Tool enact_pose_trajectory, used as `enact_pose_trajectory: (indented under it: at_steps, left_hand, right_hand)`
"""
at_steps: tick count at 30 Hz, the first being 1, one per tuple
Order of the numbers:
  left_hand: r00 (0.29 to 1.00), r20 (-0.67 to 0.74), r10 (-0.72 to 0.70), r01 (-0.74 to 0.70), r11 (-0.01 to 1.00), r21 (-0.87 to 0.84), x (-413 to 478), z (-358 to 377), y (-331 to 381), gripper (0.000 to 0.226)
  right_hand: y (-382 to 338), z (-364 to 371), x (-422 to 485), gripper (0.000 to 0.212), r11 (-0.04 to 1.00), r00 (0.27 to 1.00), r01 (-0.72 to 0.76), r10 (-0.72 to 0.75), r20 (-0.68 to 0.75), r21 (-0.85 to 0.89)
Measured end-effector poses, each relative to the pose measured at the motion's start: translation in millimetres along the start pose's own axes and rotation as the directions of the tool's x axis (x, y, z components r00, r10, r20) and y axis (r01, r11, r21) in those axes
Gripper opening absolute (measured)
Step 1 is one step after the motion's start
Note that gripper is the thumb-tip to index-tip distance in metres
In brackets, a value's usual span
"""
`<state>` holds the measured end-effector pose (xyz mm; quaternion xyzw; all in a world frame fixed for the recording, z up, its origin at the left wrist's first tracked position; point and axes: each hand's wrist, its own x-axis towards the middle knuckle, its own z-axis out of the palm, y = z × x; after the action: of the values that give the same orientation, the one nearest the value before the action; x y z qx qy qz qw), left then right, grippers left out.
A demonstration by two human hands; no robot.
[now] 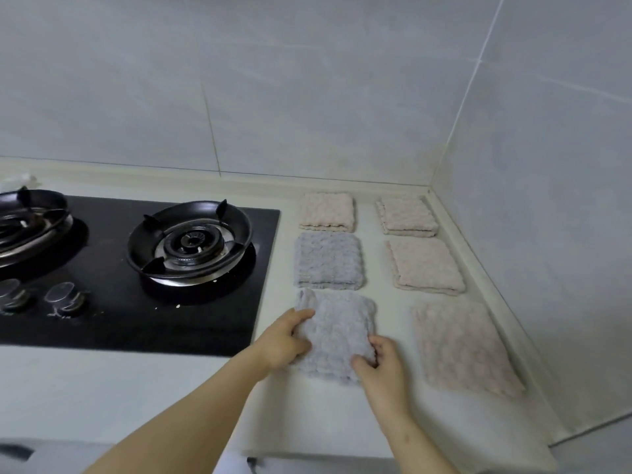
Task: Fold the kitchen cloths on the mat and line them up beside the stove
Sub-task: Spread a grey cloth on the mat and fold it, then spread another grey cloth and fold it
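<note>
Head view, looking down at a corner of a pale worktop [307, 415], right of a black glass stove [136, 313].

- Six folded cloths lie in two columns of three between the stove's right edge and the tiled side wall [547, 200].
- Column next to the stove, far to near: beige cloth [326, 212], grey cloth [328, 260], near grey cloth [337, 333]. The first two lie flat and square, close together. The grey cloth's near edge almost meets the one in hand.
- Column by the wall, far to near: far beige cloth [407, 215], middle beige cloth [425, 265], near beige cloth [465, 347]. All lie flat and turned a little clockwise. The near one looks blurred.
- Left hand [287, 336] grips the near grey cloth's left edge, with the thumb on top and the fingers curled at the side.
- Right hand [379, 364] grips the same cloth at its near right corner, pinching the fabric between thumb and curled fingers.
- The near grey cloth is rumpled, its far left corner is bunched up, and it sits just beside the stove's right edge.
- On the stove: right burner [189, 241] with a black ring support, left burner [30, 220] partly out of frame, and two knobs [65, 299] near the front.
</note>
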<state>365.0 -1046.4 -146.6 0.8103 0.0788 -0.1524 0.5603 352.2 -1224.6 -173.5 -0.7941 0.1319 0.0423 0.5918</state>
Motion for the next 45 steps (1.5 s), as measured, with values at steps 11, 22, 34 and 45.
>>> enact_pose_trajectory:
  at_steps: [11, 22, 34, 45]
  left_hand:
    - [0.956, -0.294, 0.003, -0.025, 0.997, -0.071, -64.8, -63.1, 9.1, 0.028]
    - [0.647, -0.722, -0.245, -0.049, 0.932, -0.36, -301.4, -240.2, -114.7, 0.017]
    - [0.238, -0.848, -0.473, -0.094, 0.858, -0.505, -540.8, -376.4, -249.8, 0.018]
    - [0.255, -0.84, -0.479, -0.088, 0.854, -0.513, -569.3, -523.0, -319.9, 0.018]
  right_hand:
    - [-76.1, 37.7, -38.9, 0.037, 0.95, 0.974, 0.224, -0.223, 0.029, -0.219]
    - [-122.2, 290.1, -233.1, 0.015, 0.943, 0.749, 0.33, -0.24, 0.617, -0.034]
    - [-129.9, 492.2, -471.5, 0.012, 0.922, 0.37, 0.387, -0.155, 0.916, 0.0]
    - [-170.4, 663.6, -519.3, 0.014, 0.919, 0.352, 0.394, -0.176, 0.919, 0.025]
